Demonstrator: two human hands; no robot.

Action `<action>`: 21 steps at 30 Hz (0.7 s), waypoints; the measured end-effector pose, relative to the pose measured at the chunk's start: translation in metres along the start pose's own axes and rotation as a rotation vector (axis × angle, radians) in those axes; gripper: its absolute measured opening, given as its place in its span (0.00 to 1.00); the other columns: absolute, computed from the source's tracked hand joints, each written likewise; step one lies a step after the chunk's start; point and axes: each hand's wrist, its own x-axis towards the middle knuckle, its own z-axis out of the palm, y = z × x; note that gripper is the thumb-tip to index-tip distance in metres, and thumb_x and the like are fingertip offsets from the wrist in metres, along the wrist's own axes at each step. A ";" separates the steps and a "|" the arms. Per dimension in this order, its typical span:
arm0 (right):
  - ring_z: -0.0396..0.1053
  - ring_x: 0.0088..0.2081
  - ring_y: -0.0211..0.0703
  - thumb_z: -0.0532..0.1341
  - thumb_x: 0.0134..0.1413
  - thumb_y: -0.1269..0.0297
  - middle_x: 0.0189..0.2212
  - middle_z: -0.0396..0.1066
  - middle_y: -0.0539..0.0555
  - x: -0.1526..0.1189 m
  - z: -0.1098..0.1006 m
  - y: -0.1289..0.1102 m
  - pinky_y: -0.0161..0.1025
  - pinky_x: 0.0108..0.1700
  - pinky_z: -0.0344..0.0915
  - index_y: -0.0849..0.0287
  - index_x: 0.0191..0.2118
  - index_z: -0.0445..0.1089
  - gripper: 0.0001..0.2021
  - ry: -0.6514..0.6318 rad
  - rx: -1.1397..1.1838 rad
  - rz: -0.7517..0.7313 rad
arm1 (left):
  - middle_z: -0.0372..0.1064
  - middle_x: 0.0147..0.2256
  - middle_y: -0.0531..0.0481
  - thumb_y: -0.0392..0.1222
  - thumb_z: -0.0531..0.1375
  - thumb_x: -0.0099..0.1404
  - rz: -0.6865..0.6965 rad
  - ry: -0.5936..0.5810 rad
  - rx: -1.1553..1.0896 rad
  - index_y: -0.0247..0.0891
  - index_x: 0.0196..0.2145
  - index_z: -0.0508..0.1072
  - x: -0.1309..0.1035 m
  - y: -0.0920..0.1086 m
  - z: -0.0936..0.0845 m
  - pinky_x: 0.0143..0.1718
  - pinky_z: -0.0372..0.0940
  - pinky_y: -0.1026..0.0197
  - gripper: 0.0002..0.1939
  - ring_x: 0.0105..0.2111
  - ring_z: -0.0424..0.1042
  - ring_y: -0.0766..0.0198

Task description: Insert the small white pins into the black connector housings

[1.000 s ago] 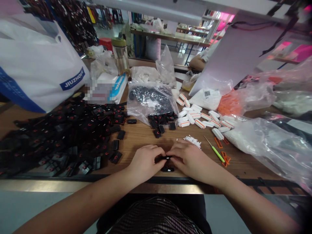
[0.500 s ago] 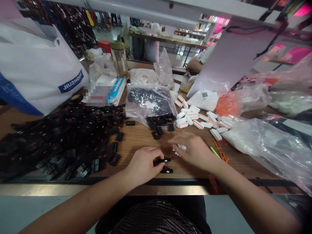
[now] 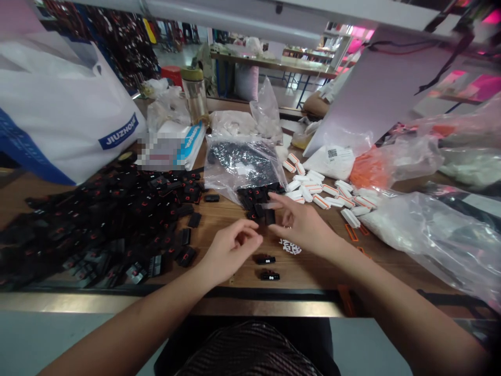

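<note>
My right hand [image 3: 300, 223] reaches over the front of the small black pile and pinches a black plastic housing [image 3: 270, 216] between thumb and fingers. To its left, my left hand [image 3: 230, 249] hovers above the table with fingers curled and slightly apart, holding nothing. Two black housings [image 3: 270, 276] with white dots on their front faces lie between my forearms, one behind the other. Tiny white pieces [image 3: 291, 246] lie in a small heap just below my right hand.
A large heap of black housings [image 3: 117, 219] covers the left side. Behind my hands sits a clear bag [image 3: 246, 162] of black parts. White pieces with orange strips [image 3: 313, 188], orange frames [image 3: 351, 233] and plastic bags [image 3: 422, 224] occupy the right. A bottle [image 3: 194, 96] stands behind.
My left hand has let go of the rear dotted housing and moved up and away from it. My right hand has moved from the white pieces to a black housing and taken hold of it.
</note>
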 end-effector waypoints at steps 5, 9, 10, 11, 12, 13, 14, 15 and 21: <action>0.75 0.38 0.46 0.60 0.58 0.66 0.48 0.76 0.60 -0.022 0.025 -0.030 0.44 0.41 0.71 0.59 0.67 0.57 0.31 0.129 -0.055 -0.177 | 0.74 0.32 0.48 0.48 0.61 0.65 -0.073 0.003 -0.246 0.35 0.48 0.74 0.012 -0.012 0.008 0.24 0.66 0.65 0.17 0.29 0.71 0.63; 0.74 0.43 0.47 0.60 0.61 0.61 0.47 0.76 0.59 -0.028 0.010 -0.016 0.44 0.45 0.70 0.58 0.59 0.67 0.22 0.130 -0.038 -0.168 | 0.75 0.38 0.47 0.44 0.60 0.67 0.068 0.090 0.014 0.39 0.49 0.76 0.009 -0.018 0.007 0.32 0.70 0.59 0.14 0.34 0.73 0.60; 0.73 0.45 0.47 0.59 0.62 0.60 0.47 0.76 0.58 -0.031 0.000 -0.005 0.44 0.46 0.69 0.57 0.54 0.72 0.17 0.127 -0.034 -0.125 | 0.75 0.38 0.47 0.43 0.60 0.68 0.139 0.088 0.139 0.40 0.50 0.76 0.008 -0.019 0.006 0.37 0.70 0.57 0.14 0.36 0.73 0.59; 0.74 0.43 0.46 0.57 0.64 0.61 0.43 0.77 0.56 -0.035 -0.010 0.007 0.43 0.46 0.68 0.55 0.46 0.76 0.12 0.137 -0.049 -0.053 | 0.74 0.39 0.47 0.42 0.59 0.69 0.208 0.077 0.255 0.41 0.50 0.76 0.007 -0.019 0.005 0.41 0.70 0.54 0.13 0.38 0.73 0.58; 0.74 0.39 0.45 0.56 0.64 0.62 0.38 0.78 0.54 -0.040 -0.021 0.020 0.41 0.42 0.67 0.55 0.39 0.77 0.12 0.114 -0.109 0.053 | 0.74 0.40 0.46 0.41 0.58 0.70 0.263 0.052 0.355 0.41 0.51 0.76 0.006 -0.019 0.005 0.45 0.69 0.52 0.13 0.41 0.72 0.57; 0.74 0.35 0.44 0.57 0.62 0.62 0.33 0.78 0.54 -0.045 -0.030 0.032 0.40 0.38 0.66 0.56 0.35 0.78 0.12 0.066 -0.188 0.177 | 0.74 0.41 0.46 0.39 0.57 0.71 0.298 0.024 0.433 0.40 0.51 0.75 0.006 -0.018 0.005 0.47 0.68 0.50 0.13 0.43 0.72 0.56; 0.74 0.32 0.45 0.58 0.60 0.61 0.30 0.78 0.53 -0.050 -0.038 0.044 0.39 0.35 0.64 0.56 0.32 0.78 0.12 0.013 -0.265 0.296 | 0.74 0.43 0.45 0.38 0.56 0.72 0.316 0.007 0.491 0.39 0.52 0.74 0.006 -0.018 0.006 0.49 0.67 0.49 0.14 0.45 0.71 0.54; 0.74 0.31 0.45 0.58 0.59 0.62 0.28 0.78 0.53 -0.056 -0.043 0.053 0.39 0.34 0.62 0.56 0.31 0.78 0.12 -0.023 -0.321 0.380 | 0.74 0.44 0.44 0.37 0.55 0.72 0.321 -0.002 0.536 0.39 0.54 0.73 0.007 -0.018 0.007 0.50 0.67 0.48 0.15 0.46 0.71 0.54; 0.75 0.32 0.46 0.57 0.58 0.59 0.28 0.80 0.53 -0.071 -0.042 0.067 0.38 0.33 0.59 0.54 0.29 0.79 0.14 -0.067 -0.369 0.514 | 0.75 0.41 0.48 0.35 0.60 0.69 0.273 -0.027 0.603 0.39 0.48 0.72 0.008 -0.018 0.008 0.46 0.68 0.51 0.10 0.42 0.72 0.56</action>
